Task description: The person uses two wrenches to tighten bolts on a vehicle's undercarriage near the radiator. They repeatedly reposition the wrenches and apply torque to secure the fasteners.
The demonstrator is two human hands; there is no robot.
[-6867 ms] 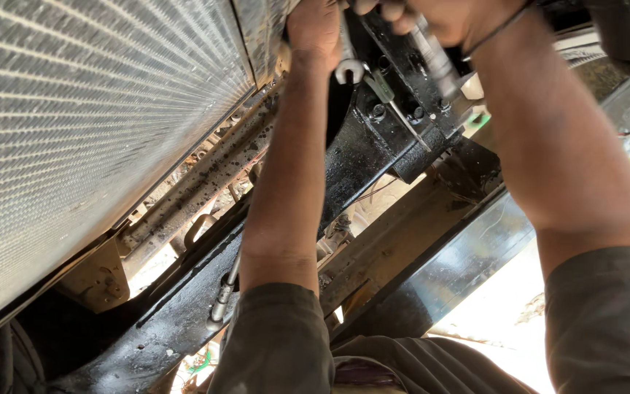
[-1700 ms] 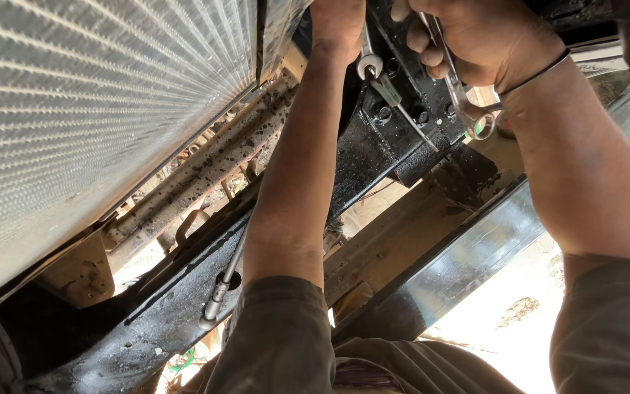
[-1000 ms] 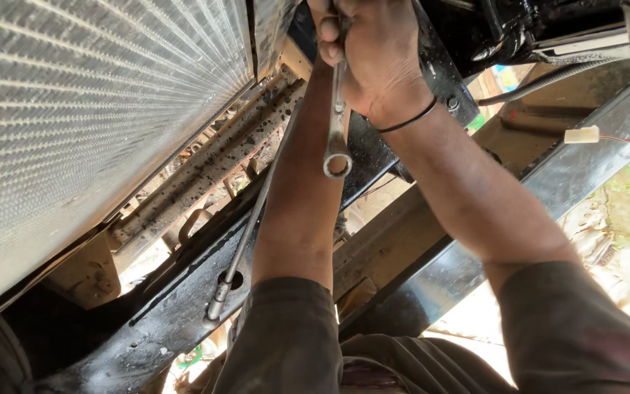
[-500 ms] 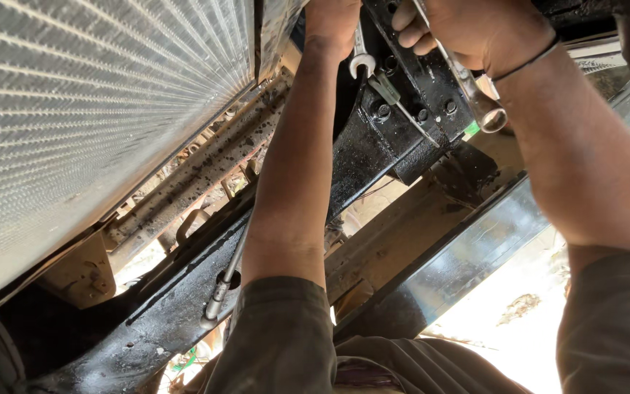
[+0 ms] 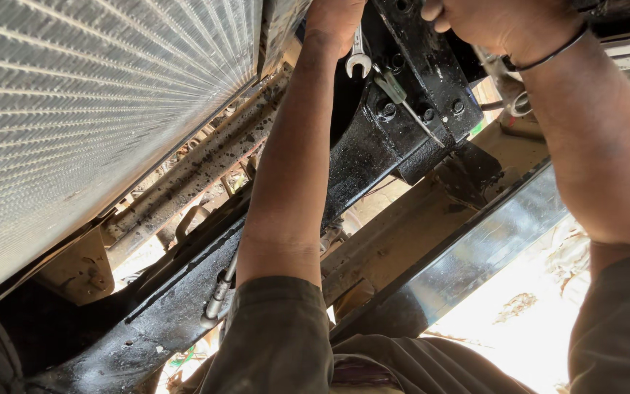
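Two bare hands are reaching up under a vehicle, working overhead against a black metal bracket [image 5: 410, 109] that is bolted to the frame. The left hand [image 5: 335, 20] is lifting along the edge of the finned radiator [image 5: 96, 124], and its fingers are closing around the shank of an open-ended spanner [image 5: 357, 58]. Only the spanner's forked end is showing, hanging just below the fist and pointing down, so that end is not sitting on any fastener; what the upper end is doing is hidden by the hand and the top edge of the view. Holding it there is probably keeping something from turning while the other hand works, though that is a judgement.

The right hand [image 5: 501, 25], with a dark band [image 5: 552, 55] round its wrist, is curling tightly at the top of the bracket. A second silvery tool [image 5: 508, 87] is sticking out beneath the wrist, ending in a ring near the bracket's right edge. The fingers are folding shut, and the hand seems to be gripping this tool, but the contact itself is hidden behind the wrist.

Several bolt heads [image 5: 386, 109] are showing on the bracket face, near both tools. A greasy black cross-member [image 5: 184, 292] is running below the left forearm, with a tan beam [image 5: 402, 233] beside it. Both sleeves [image 5: 278, 335] are filling the bottom of the view.
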